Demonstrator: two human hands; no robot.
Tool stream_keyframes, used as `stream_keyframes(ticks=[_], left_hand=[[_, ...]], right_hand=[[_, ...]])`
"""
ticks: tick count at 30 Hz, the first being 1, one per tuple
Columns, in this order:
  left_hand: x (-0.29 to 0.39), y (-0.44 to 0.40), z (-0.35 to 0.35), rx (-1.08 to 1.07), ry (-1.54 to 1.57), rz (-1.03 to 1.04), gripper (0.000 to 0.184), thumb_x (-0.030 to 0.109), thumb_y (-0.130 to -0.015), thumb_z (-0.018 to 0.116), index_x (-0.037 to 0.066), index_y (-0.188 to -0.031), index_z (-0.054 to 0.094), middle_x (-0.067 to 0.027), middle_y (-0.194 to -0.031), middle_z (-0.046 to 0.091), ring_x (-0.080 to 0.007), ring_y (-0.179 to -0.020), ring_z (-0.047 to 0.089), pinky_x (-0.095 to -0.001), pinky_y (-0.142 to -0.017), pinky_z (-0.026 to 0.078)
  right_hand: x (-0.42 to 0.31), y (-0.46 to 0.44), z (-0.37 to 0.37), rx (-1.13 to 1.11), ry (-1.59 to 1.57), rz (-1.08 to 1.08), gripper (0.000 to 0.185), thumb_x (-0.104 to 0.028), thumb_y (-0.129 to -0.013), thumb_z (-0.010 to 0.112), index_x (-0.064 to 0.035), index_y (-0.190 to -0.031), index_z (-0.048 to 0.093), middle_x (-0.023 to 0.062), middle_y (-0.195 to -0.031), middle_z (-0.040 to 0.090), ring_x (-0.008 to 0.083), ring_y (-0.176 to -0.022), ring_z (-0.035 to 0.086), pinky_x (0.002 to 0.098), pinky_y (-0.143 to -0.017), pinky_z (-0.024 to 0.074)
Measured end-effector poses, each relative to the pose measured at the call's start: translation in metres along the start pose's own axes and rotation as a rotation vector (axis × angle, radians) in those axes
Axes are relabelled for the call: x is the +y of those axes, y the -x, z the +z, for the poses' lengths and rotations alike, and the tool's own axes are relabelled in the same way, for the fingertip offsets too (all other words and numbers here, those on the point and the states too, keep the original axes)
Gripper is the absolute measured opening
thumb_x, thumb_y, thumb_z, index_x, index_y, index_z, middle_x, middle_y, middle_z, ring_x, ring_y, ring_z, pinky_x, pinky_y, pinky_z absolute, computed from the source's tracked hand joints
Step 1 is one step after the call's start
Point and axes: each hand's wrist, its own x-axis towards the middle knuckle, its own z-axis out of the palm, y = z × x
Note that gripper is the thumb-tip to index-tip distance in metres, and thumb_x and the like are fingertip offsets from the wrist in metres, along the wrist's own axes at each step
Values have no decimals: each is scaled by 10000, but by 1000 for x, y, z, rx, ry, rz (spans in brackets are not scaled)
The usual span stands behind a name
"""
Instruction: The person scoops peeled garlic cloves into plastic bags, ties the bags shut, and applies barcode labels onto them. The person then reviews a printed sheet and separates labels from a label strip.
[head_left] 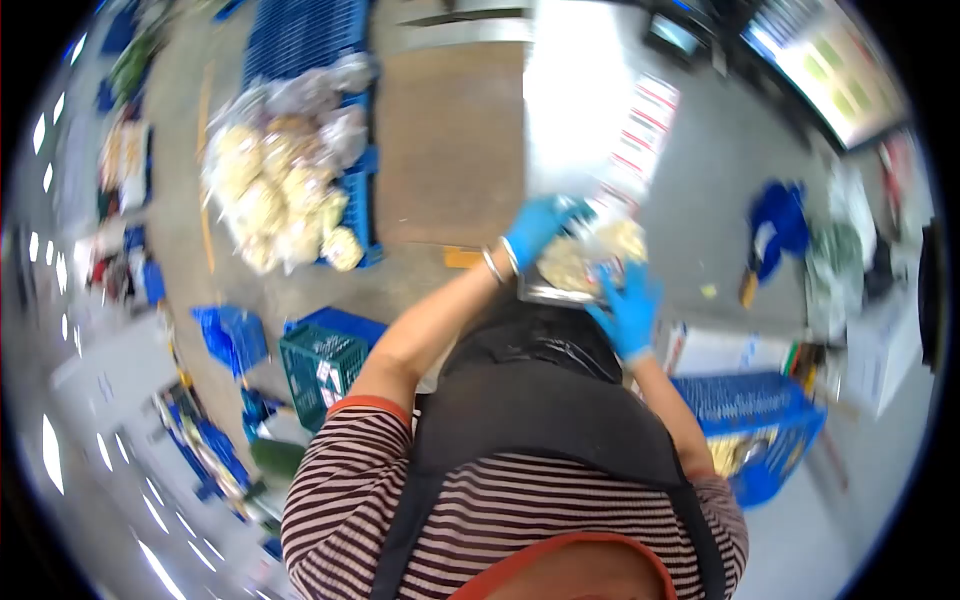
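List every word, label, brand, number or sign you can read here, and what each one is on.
No words or numbers are legible.
Red-and-white strip: printing too small and blurred.
Lit screen, top right: too blurred to read.
White patch on the green crate: too small to tell any lettering.

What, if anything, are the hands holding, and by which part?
Perhaps a pale package: left hand at its upper left, right hand at its lower right; blur hides whether either grips it.
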Motion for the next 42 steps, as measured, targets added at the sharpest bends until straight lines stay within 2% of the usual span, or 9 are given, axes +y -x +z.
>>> stream_keyframes(ticks=[4, 14, 18, 20, 23, 25, 29, 36, 42], left_hand=[[28, 123, -23, 173, -110, 245, 242, 204, -992, 572, 33, -1044, 735, -67, -942, 716, -140, -800, 656, -287, -747, 528], [49, 270, -253, 785, 336, 142, 334, 287, -1026, 519, -10, -1073, 664, -129, -1005, 715, -182, -849, 704, -282, -705, 563], [-22, 273, -440, 914, -219, 275, 324, 288, -1030, 473, 50, -1033, 694, -89, -930, 718, -165, -755, 674, -318, -741, 556], [-48, 258, -537, 1014, 179, 407, 266, 244, -1006, 508, 53, -996, 693, -105, -891, 712, -171, -740, 667, -337, -682, 532], [-113, 266, -713, 1090, -1552, -17, 261, 86, -908, 582, 52, -1160, 644, -127, -1096, 683, -207, -987, 654, -356, -870, 523], [-36, 250, -621, 1437, 7, 84, 545, 311, -953, 558, 5, -1400, 496, -195, -1301, 584, -303, -996, 642, -374, -851, 564], [-159, 171, -745, 1021, -267, -56, 503, 152, -985, 538, -35, -1436, 417, -157, -1370, 548, -221, -1150, 589, -322, -936, 505], [-35, 96, -260, 240, -748, 572, 357, 57, -914, 599, 39, -1270, 623, -137, -1300, 619, -266, -1192, 579, -354, -1024, 441], [-33, 11, -2, -257, -1159, 926, 556, 292, -897, 640, 73, -1390, 503, -170, -1410, 504, -388, -1314, 448, -475, -1067, 396]], right_hand=[[20, 18, -53, 79, -6, 89, 716, -267, -903, 640, -9, -1501, 343, 186, -1530, 391, 359, -1427, 347, 558, -1187, 143], [-126, -120, -69, 470, -416, 1, 444, -64, -978, 509, -13, -1419, 504, 182, -1252, 650, 290, -1092, 630, 381, -933, 475], [-165, -121, -44, 338, -318, -114, 443, -46, -959, 516, -20, -1402, 525, 177, -1256, 643, 303, -1069, 638, 396, -939, 472], [-175, -113, -41, 296, -254, -119, 454, -54, -952, 519, -53, -1405, 527, 158, -1161, 657, 313, -1008, 635, 422, -952, 463], [-203, -96, -42, 267, -166, -55, 470, -111, -954, 530, -94, -1423, 512, 120, -923, 666, 314, -853, 623, 469, -946, 448], [-214, -80, -39, 257, -186, -8, 468, -142, -949, 544, -101, -1415, 515, 123, -871, 643, 321, -819, 617, 473, -951, 444], [-213, -35, -7, 162, -230, 156, 440, -140, -932, 544, -122, -1372, 553, 149, -811, 638, 348, -732, 610, 461, -827, 492], [-201, 11, 27, 32, -414, 316, 416, -167, -936, 532, -135, -1350, 566, 172, -900, 662, 374, -779, 630, 476, -703, 502], [-151, 42, 11, 156, -504, 427, 420, -184, -950, 534, -161, -1368, 564, 161, -924, 676, 364, -793, 639, 463, -712, 514]])
